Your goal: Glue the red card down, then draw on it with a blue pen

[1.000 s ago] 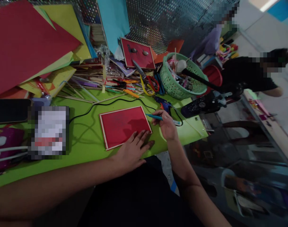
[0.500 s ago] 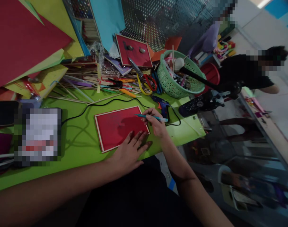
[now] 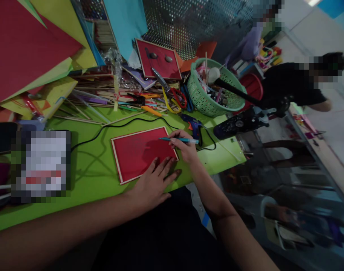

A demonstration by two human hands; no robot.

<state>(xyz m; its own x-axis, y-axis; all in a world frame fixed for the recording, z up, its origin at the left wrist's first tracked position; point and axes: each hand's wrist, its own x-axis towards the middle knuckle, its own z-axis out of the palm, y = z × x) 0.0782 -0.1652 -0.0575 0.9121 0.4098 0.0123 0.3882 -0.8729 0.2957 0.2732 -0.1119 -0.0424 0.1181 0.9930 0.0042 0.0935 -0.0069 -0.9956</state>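
Observation:
A red panel edged with thin pale wooden strips lies flat on the green tabletop. My left hand rests with fingers spread over the panel's near edge, palm down. In my right hand is a teal pen, pinched between thumb and fingers, at the panel's right side. Its tip points left over the red surface; whether it touches I cannot tell. Just beyond the right hand lies a blue glue gun with an orange trigger.
Scissors, wooden sticks and an orange-handled cutter lie behind the panel. A second red panel leans there. A green basket and a dark bottle stand right. A black cable crosses the table. Another person is at far right.
My right hand and the pen have shifted slightly left over the panel. My left hand stays spread in place. The view has turned a little.

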